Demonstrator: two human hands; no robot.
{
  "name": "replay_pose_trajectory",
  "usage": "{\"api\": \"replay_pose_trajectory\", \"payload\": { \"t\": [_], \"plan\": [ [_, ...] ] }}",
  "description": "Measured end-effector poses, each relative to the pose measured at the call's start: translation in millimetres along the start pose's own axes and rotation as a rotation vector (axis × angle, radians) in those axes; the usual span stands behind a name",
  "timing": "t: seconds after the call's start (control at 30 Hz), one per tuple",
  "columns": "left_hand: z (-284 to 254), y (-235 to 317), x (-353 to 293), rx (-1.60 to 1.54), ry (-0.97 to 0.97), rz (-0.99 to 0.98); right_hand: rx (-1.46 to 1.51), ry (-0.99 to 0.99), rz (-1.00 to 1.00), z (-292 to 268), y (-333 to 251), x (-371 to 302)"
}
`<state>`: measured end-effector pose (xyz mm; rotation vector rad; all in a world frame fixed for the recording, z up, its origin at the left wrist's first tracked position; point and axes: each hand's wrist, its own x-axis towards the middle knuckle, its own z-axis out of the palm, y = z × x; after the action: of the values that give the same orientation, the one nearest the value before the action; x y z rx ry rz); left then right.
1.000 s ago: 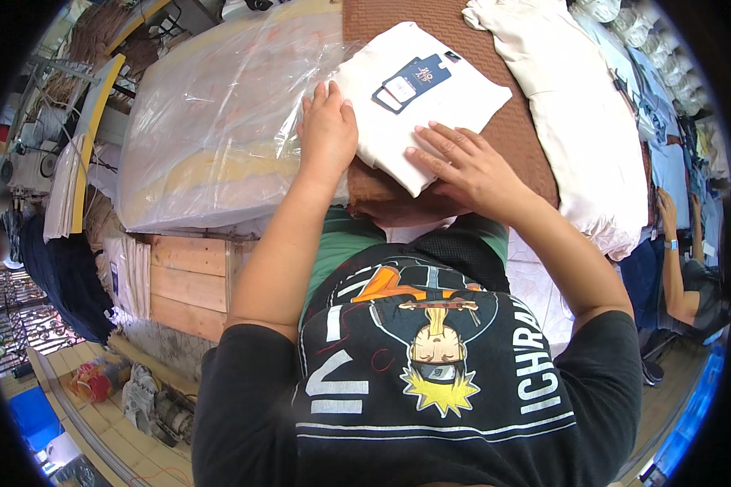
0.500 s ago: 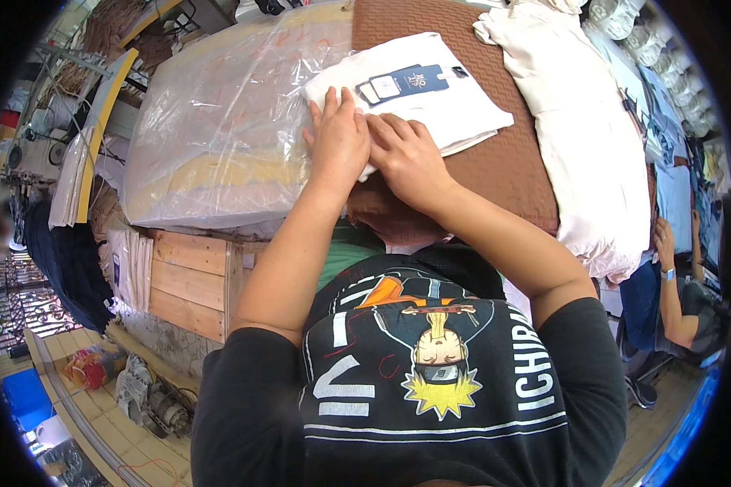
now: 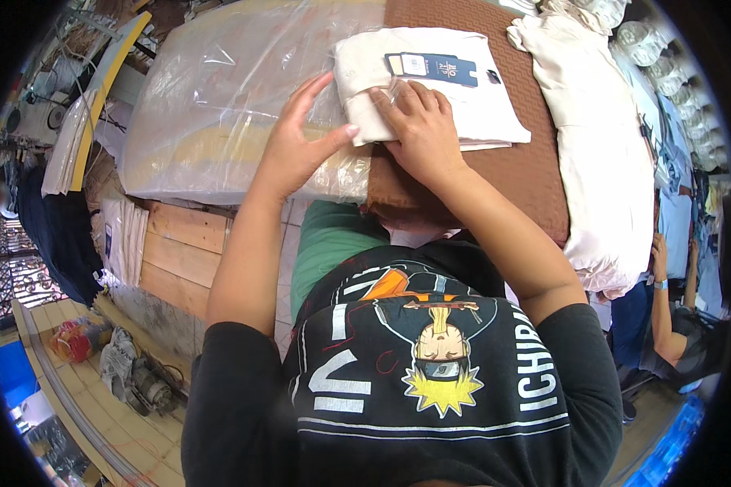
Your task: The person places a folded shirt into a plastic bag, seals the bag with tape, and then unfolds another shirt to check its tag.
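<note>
A folded white garment (image 3: pixel 495 114) lies on a brown quilted cover, with a dark blue hang tag (image 3: pixel 459 73) and a small white label on top. My right hand (image 3: pixel 426 134) rests on the garment's near part just below the tag, its fingers loosely bent and apart over the cloth. A small shiny spot by its fingertips is too unclear to name. Beside the garment's left edge, my left hand (image 3: pixel 296 142) is open, thumb spread wide from the fingers, above clear plastic sheeting. Nothing shows in it.
Clear plastic (image 3: pixel 219 105) wraps a large padded bundle on the left. The brown cover (image 3: pixel 536 178) runs beneath the garment, bordered by heaped cream cloth (image 3: pixel 601 162) on the right. Below left are wooden boards (image 3: pixel 183 252). Another person's arm (image 3: pixel 662 325) shows at far right.
My left hand has come off the garment and moved left, opening wide. The right hand has moved slightly right and farther onto the cloth. The garment appears shifted right and turned a little.
</note>
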<state>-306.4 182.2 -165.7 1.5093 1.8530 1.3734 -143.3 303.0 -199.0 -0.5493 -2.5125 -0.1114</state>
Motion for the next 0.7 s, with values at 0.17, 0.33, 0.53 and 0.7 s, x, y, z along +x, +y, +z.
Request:
{"api": "replay_pose_trajectory", "payload": {
  "t": [0.17, 0.33, 0.53, 0.7],
  "plan": [
    [23, -37, -33, 0.3, 0.201, -0.089, 0.066, -0.009, -0.109, -4, -2, -6],
    [48, -36, -21, 0.49, 0.355, 0.045, 0.08, -0.012, -0.173, 0, -3, -4],
    [49, -39, -11, 0.552, 0.399, 0.088, 0.025, 0.032, -0.256, 14, -2, 8],
    [41, -43, -13, 0.51, 0.453, 0.103, -0.025, 0.064, -0.181, 26, -6, 23]
  ]
}}
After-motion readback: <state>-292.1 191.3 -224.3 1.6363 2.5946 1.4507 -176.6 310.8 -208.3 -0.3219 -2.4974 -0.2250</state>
